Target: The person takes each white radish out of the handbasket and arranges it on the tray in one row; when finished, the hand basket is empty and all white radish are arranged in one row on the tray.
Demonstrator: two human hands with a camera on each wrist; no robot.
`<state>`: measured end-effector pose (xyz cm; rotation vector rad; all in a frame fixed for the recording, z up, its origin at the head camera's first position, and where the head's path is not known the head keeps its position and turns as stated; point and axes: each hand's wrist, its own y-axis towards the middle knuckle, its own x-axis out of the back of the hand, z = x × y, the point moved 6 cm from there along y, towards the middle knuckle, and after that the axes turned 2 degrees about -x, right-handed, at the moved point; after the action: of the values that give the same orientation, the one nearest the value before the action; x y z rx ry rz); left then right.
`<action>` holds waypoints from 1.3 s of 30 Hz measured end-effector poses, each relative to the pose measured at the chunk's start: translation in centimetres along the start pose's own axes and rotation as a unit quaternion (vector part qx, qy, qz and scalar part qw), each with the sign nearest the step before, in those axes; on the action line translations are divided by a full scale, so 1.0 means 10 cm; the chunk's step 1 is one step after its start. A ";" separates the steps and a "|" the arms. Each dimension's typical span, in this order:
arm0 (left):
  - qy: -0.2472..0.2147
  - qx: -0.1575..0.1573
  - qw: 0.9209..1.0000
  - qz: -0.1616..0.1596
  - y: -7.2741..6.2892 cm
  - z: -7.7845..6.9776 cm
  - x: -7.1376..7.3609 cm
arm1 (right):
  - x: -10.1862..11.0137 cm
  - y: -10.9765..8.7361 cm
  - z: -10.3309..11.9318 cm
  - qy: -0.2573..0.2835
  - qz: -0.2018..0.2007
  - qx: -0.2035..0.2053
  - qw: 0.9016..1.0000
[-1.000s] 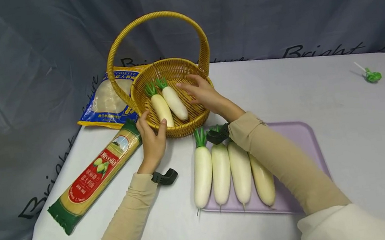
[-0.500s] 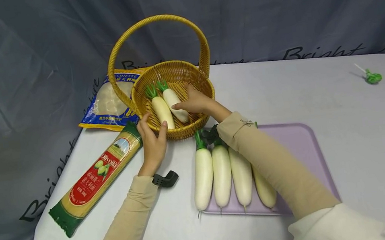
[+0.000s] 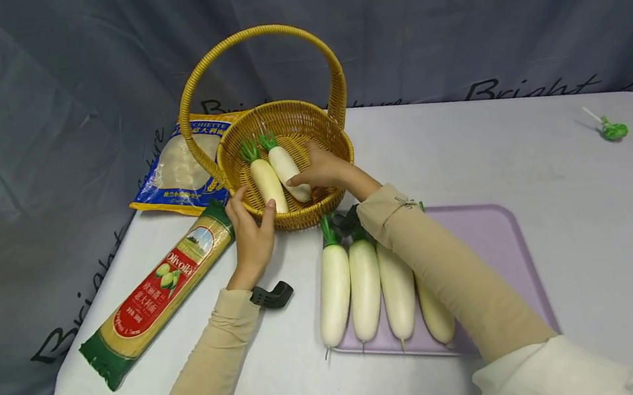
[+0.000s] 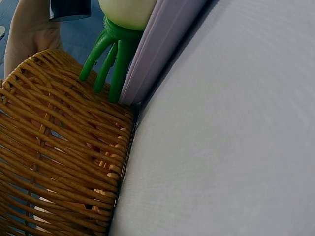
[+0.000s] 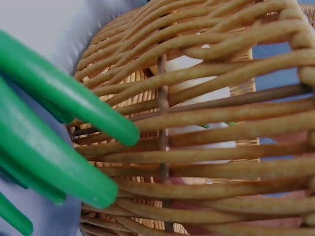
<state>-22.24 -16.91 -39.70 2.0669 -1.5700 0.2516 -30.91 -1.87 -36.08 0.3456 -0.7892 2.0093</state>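
Observation:
A yellow wicker basket (image 3: 307, 215) with a tall arched handle holds two small daikon radishes, a creamy one (image 3: 268, 184) on the left and a whiter one (image 3: 283, 165) on the right. My left hand (image 3: 253, 242) grips the basket's front left rim, its thumb hooked at the edge. Inside the basket, my right hand (image 3: 325, 171) holds the lower end of the whiter daikon, thumb across it and index finger beyond its right side. The remaining right fingers are hidden. Through the wicker (image 5: 211, 120), the right wrist view shows patches of white.
A lilac tray (image 3: 492, 234) bears several larger daikons (image 3: 364, 284) just in front of the basket, under my right forearm. Spaghetti (image 3: 155, 292) lies to the left. A blue and yellow pasta bag (image 3: 180, 165) is behind it. A green lollipop (image 3: 613, 128) lies far right.
My right hand has moved down and left inside the basket, bringing its thumb onto the whiter daikon. The left hand stays at the rim. The last half second shows almost no motion.

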 end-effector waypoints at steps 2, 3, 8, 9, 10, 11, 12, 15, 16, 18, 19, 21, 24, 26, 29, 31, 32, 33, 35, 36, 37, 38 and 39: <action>0.001 -0.001 1.000 -0.001 0.00 0.00 0.00 | -0.01 0.01 0.01 -0.018 0.005 0.010 1.000; 0.001 -0.001 1.000 -0.002 0.00 0.00 0.01 | -0.02 0.01 0.02 -0.028 0.007 0.015 0.999; 0.002 -0.002 1.000 -0.004 0.00 0.00 0.01 | -0.07 0.02 0.03 -0.072 0.015 0.027 0.997; 0.001 -0.003 1.000 -0.006 0.01 0.01 0.01 | -0.08 0.02 0.03 -0.078 0.013 0.026 0.997; 0.001 -0.004 1.000 -0.007 0.01 0.01 0.01 | -0.08 0.02 0.03 -0.084 0.012 0.026 0.996; 0.001 -0.005 1.000 -0.008 0.01 0.01 0.01 | -0.08 0.01 0.04 -0.090 0.010 0.026 0.996; 0.001 -0.006 1.000 -0.010 0.01 0.00 0.01 | -0.09 0.01 0.04 -0.095 0.009 0.027 0.995; 0.001 -0.007 1.000 -0.013 0.01 0.00 0.02 | -0.09 0.01 0.05 -0.110 0.002 0.031 0.993; 0.001 -0.007 1.000 -0.014 0.01 0.00 0.02 | -0.09 0.01 0.05 -0.113 0.001 0.031 0.993; 0.002 -0.007 1.000 -0.014 0.01 0.00 0.02 | -0.09 0.01 0.06 -0.115 -0.003 0.031 0.993; 0.002 -0.007 1.000 -0.013 0.01 0.00 0.02 | -0.09 0.01 0.06 -0.117 -0.005 0.033 0.993; 0.003 -0.007 1.000 -0.012 0.01 0.00 0.02 | -0.09 0.01 0.06 -0.112 -0.011 0.036 0.993; 0.003 -0.006 1.000 -0.009 0.01 -0.01 0.02 | -0.08 0.01 0.07 -0.096 -0.018 0.043 0.994; 0.003 -0.006 1.000 -0.007 0.01 -0.01 0.02 | -0.07 0.01 0.07 -0.087 -0.021 0.044 0.995; 0.001 -0.006 1.000 -0.006 0.00 0.00 0.01 | -0.07 0.01 0.06 -0.071 -0.016 0.042 0.996; 0.000 -0.008 1.000 -0.007 0.00 0.00 0.01 | -0.07 0.01 0.05 -0.059 -0.012 0.041 0.997; -0.002 -0.008 1.000 -0.007 0.00 0.01 0.01 | -0.07 0.01 0.04 -0.047 -0.008 0.038 0.998; -0.003 -0.009 1.000 -0.007 0.00 0.01 0.00 | -0.07 0.01 0.03 -0.037 -0.003 0.036 0.999; -0.005 -0.011 1.000 -0.009 0.00 0.00 0.00 | -0.08 0.02 0.02 -0.020 0.005 0.031 0.999; -0.005 -0.011 1.000 -0.009 0.00 0.00 0.00 | -0.08 0.02 0.01 -0.007 0.010 0.027 1.000; -0.006 -0.010 1.000 -0.010 0.00 0.00 0.00 | -0.08 0.02 0.01 -0.001 0.014 0.024 1.000; -0.006 -0.010 1.000 -0.009 0.00 0.00 0.00 | -0.08 0.02 0.00 0.007 0.016 0.021 1.000; -0.006 -0.010 1.000 -0.009 0.00 0.00 0.00 | -0.07 0.02 0.00 0.011 0.018 0.019 1.000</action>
<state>-22.27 -16.91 -39.71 2.0702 -1.5540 0.2179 -30.64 -2.43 -36.52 0.3330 -0.7489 2.0616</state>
